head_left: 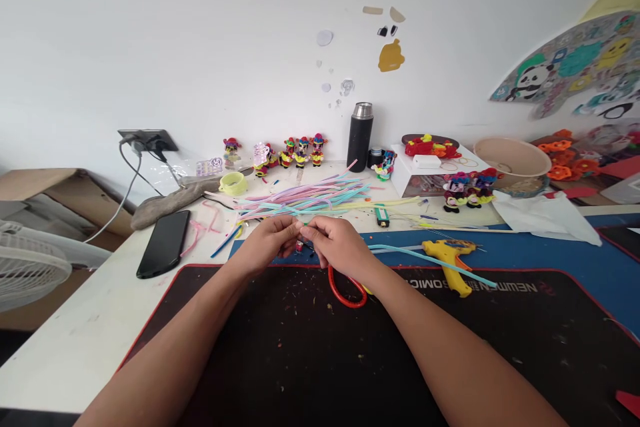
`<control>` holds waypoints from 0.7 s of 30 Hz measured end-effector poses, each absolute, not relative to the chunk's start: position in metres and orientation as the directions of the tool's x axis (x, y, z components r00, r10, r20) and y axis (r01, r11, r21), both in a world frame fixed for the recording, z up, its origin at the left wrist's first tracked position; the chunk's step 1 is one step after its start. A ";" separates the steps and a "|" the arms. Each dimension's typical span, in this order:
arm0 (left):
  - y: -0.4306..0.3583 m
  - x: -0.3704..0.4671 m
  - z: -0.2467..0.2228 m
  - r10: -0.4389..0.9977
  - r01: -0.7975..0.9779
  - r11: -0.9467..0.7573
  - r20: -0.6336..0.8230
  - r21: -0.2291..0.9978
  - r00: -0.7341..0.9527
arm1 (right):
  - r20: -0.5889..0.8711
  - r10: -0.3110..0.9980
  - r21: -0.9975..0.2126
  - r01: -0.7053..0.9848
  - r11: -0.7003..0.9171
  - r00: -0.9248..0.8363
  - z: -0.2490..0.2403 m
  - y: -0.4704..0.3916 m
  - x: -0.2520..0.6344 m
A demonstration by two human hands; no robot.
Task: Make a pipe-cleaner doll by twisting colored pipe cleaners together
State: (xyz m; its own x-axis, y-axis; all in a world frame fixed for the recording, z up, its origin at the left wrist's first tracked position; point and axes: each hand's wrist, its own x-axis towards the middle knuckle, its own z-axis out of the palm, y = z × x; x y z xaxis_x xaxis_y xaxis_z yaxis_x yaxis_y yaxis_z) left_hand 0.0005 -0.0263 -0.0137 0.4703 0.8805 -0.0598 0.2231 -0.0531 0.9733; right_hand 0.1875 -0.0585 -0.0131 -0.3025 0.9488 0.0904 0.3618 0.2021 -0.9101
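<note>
My left hand (271,239) and my right hand (336,240) meet above the back edge of the black mat (300,353). Thumbs and forefingers are pinched tip to tip. A tiny pale bit shows between them, too small to name. Below my right hand lies a red looped handle (347,299) with a little yellow by it; the rest is hidden under the hand. Light-blue fuzzy craft stems (440,261) stretch to the right from behind my right wrist. A heap of pink, lilac and turquoise fuzzy craft stems (310,195) lies just behind both hands.
A yellow glue gun (450,263) lies on the right. A phone (163,243) and a tape roll (233,183) are left. Small fuzzy figurines (301,152), a black flask (360,139) and a white box (425,177) stand at the back. A fan (35,267) is far left.
</note>
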 end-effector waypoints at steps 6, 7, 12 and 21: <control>-0.037 0.003 -0.010 0.816 0.449 -0.573 0.432 0.685 0.383 | -0.057 0.926 -0.974 -0.182 -0.134 -0.373 -0.010 -0.060 0.183; -0.038 0.002 -0.010 0.762 0.477 -0.647 0.517 0.595 0.389 | -0.073 0.917 -0.953 -0.243 -0.180 -0.392 -0.010 -0.060 0.182; -0.033 -0.003 -0.018 0.459 0.543 -0.825 0.746 0.157 0.482 | -0.154 0.857 -0.839 -0.393 -0.377 -0.493 -0.009 -0.060 0.182; -0.033 -0.001 -0.006 0.842 0.517 -0.510 0.276 0.687 0.464 | -0.065 0.953 -0.994 0.102 -0.036 -0.295 -0.019 -0.053 0.189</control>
